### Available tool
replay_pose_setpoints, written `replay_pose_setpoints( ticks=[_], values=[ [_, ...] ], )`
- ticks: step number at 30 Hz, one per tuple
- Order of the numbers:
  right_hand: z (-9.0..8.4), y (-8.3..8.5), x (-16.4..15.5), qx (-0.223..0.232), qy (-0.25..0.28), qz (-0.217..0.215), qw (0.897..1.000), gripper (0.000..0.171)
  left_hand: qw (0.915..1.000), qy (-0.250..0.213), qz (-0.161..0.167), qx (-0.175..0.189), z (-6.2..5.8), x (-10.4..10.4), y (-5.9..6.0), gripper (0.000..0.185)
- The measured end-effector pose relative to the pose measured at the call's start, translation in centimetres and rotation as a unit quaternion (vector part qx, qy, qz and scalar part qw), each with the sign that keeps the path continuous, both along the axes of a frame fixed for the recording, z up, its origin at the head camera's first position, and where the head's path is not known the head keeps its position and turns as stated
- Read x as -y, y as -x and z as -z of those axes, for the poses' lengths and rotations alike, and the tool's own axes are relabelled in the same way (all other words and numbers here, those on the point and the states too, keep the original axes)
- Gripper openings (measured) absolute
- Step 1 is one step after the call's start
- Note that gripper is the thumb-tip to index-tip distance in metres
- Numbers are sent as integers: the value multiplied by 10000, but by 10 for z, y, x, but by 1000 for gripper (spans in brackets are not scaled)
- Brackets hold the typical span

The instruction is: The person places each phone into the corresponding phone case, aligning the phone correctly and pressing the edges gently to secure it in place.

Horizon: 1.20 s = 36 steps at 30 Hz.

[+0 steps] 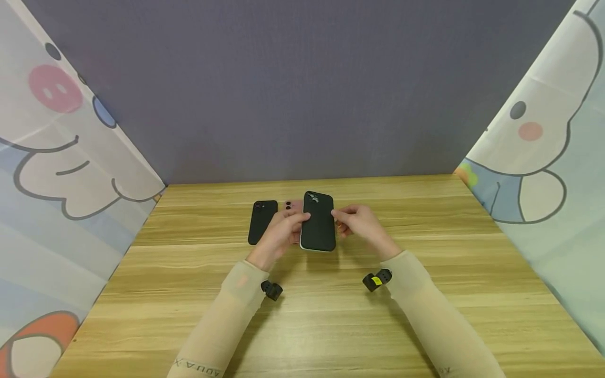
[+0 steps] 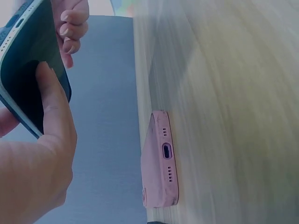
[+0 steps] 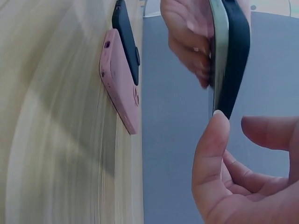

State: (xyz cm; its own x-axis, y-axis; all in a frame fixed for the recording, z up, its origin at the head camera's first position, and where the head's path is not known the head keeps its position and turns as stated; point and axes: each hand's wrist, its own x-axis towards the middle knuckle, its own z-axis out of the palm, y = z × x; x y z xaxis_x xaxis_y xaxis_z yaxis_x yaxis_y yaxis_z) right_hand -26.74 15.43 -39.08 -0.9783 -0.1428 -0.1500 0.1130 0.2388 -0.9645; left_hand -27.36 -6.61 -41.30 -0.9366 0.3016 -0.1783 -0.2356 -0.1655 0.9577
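A phone with a light-coloured edge and a dark case (image 1: 319, 223) is held up above the table, its back with the camera cutout facing the head view. My left hand (image 1: 281, 233) grips its left side, the thumb on the back and a finger lying across the dark screen side (image 2: 25, 77). At the opposite edge is my right hand (image 1: 361, 223). In the right wrist view its thumb touches the phone's edge, while the index finger stands apart from it. Between the light edge (image 3: 221, 56) and the black case (image 3: 238, 51), I cannot tell how fully they fit together.
A pink phone (image 2: 159, 163) lies on the wooden table (image 1: 321, 320), partly hidden behind my left hand in the head view. To its left lies a black phone (image 1: 262, 221). A grey panel (image 1: 302, 94) rises behind the table, with cartoon-printed cloth (image 1: 534, 131) at both sides.
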Motion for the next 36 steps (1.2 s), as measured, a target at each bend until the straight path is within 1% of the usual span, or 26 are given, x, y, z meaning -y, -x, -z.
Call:
replay_pose_setpoints(
  ticks=[5, 7, 12, 14, 18, 22, 24, 30, 33, 36],
  values=[
    [3, 9, -8, 29, 136, -63, 9999, 40, 10000, 17, 46, -30, -2, 2, -1, 14],
    [4, 12, -11, 55, 159, -117, 9998, 39, 9999, 50, 105, -66, -2, 4, -1, 11],
    [4, 16, -17, 165, 422, -393, 9982, 38, 9994, 121, 295, -122, -4, 5, -2, 10],
    [5, 16, -19, 198, 562, -547, 9967, 38, 9991, 163, 377, -138, -5, 6, -2, 20],
    [8, 19, -24, 348, 852, -803, 9925, 34, 9973, 262, 655, -187, -5, 7, -1, 43],
    [14, 23, -30, 634, 1182, -1067, 9852, 36, 9947, 338, 962, -142, -4, 7, 1, 48],
    [16, 24, -33, 737, 1232, -1211, 9822, 39, 9931, 386, 1097, -123, -5, 8, 1, 47],
    [20, 23, -38, 773, 1216, -1836, 9724, 36, 9888, 380, 1441, -77, -7, 10, 1, 38],
    [23, 23, -42, 760, 1169, -2194, 9656, 35, 9864, 395, 1594, -71, -9, 11, 1, 29],
    [26, 24, -46, 781, 1071, -2466, 9600, 33, 9834, 426, 1765, -34, -12, 12, 1, 19]
  ],
)
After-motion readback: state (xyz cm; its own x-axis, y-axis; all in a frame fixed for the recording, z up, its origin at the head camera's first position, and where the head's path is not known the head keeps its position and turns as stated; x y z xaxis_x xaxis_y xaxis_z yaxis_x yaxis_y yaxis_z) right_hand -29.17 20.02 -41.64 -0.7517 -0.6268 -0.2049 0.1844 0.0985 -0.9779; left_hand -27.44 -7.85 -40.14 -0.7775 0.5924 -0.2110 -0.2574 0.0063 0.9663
